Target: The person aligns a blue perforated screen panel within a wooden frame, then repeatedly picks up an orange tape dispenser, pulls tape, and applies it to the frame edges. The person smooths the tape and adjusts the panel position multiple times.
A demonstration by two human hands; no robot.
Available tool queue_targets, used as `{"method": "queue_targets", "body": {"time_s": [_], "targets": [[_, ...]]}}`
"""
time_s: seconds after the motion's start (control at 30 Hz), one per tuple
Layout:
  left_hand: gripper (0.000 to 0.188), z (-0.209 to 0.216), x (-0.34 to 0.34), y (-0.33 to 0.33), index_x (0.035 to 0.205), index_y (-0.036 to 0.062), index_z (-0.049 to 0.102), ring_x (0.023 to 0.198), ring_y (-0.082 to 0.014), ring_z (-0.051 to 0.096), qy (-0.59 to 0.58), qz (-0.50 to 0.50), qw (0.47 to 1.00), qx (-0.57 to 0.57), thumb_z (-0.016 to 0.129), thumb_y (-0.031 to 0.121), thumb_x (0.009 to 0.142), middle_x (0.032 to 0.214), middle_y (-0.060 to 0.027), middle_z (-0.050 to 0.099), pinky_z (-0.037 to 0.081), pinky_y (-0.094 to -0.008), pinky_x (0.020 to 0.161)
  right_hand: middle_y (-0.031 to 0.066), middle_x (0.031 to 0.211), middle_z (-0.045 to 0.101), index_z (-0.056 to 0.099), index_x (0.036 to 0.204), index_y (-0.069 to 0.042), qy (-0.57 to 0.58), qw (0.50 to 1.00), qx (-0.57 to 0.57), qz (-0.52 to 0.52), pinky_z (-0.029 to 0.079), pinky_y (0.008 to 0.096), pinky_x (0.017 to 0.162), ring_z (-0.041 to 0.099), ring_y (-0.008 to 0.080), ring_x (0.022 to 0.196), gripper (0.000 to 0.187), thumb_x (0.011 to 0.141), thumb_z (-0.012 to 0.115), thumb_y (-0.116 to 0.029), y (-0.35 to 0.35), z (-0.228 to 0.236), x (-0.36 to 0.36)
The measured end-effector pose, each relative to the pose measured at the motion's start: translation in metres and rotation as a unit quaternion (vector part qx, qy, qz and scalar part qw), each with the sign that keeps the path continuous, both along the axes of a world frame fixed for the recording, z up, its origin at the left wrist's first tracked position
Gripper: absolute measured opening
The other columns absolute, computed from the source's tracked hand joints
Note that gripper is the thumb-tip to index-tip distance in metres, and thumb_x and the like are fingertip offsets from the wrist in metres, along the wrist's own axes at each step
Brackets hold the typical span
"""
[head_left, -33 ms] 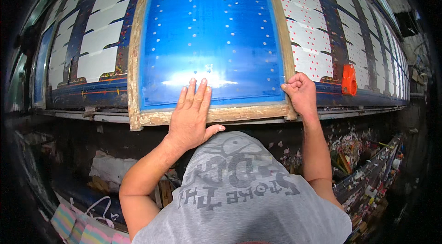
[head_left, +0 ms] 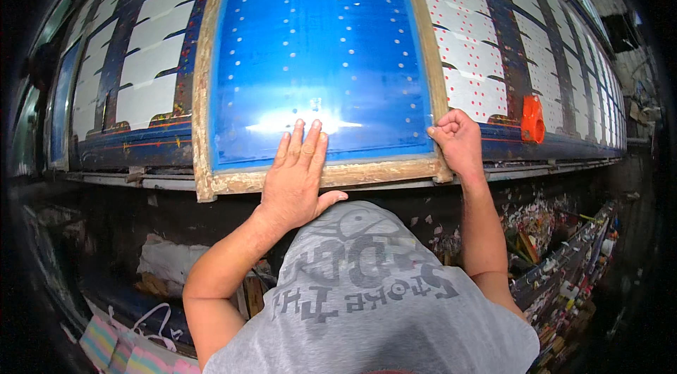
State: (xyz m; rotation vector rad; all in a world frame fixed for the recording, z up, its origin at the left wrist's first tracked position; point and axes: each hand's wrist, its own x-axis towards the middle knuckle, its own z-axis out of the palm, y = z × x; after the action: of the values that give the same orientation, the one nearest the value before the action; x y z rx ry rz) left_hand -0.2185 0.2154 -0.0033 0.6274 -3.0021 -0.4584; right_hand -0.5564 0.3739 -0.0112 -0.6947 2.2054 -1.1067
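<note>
Dark and streaked with paint, the desk [head_left: 144, 153] carries rows of white panels [head_left: 146, 95]. My left hand [head_left: 293, 180] lies flat, fingers slightly apart, over the lower rail of the screen [head_left: 324, 43]; my right hand [head_left: 458, 140] curls at its right edge, gripping or not, I cannot tell. Set at the desk's near side, its glossy blue mesh bears columns of pale dots inside chipped wood.

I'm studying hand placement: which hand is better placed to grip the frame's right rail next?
Probably the right hand, curled at the right rail near its lower end; the left hand lies open across the bottom rail, fingers over the blue screen.
</note>
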Motion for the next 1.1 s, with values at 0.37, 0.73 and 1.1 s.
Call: {"method": "queue_targets", "body": {"time_s": [0.37, 0.73, 1.1], "targets": [[0.112, -0.01, -0.08, 0.033, 0.165, -0.0097, 0.042, 0.166, -0.0526, 0.027, 0.045, -0.108, 0.993, 0.008, 0.068, 0.074, 0.095, 0.176, -0.0322, 0.034, 0.026, -0.0592, 0.135, 0.0032, 0.079, 0.072, 0.069, 0.096, -0.003, 0.031, 0.999, 0.005, 0.015, 0.056, 0.0285, 0.067, 0.066, 0.0093, 0.071, 0.023, 0.088, 0.091, -0.004, -0.004, -0.003, -0.005], [0.118, 0.003, 0.039, -0.02, 0.166, -0.012, 0.037, 0.166, -0.0543, 0.026, -0.037, 0.085, 0.993, -0.067, 0.075, 0.072, 0.092, 0.177, -0.0341, 0.031, 0.023, -0.0608, 0.136, 0.0076, 0.08, 0.076, 0.07, 0.097, -0.001, 0.05, 0.998, -0.002, 0.027, 0.058, 0.0315, 0.068, 0.07, 0.0126, 0.072, 0.023, 0.087, 0.091, -0.007, -0.001, -0.007, -0.007], [0.102, -0.012, -0.082, 0.037, 0.164, -0.0089, 0.044, 0.165, -0.05, 0.031, 0.007, -0.116, 0.993, -0.028, 0.08, 0.056, 0.094, 0.176, -0.0315, 0.035, 0.025, -0.0575, 0.137, 0.0108, 0.081, 0.079, 0.072, 0.096, -0.002, 0.07, 0.997, 0.008, 0.037, 0.061, 0.0351, 0.07, 0.077, 0.0182, 0.074, 0.023, 0.087, 0.091, -0.011, -0.001, -0.003, -0.005]]}}
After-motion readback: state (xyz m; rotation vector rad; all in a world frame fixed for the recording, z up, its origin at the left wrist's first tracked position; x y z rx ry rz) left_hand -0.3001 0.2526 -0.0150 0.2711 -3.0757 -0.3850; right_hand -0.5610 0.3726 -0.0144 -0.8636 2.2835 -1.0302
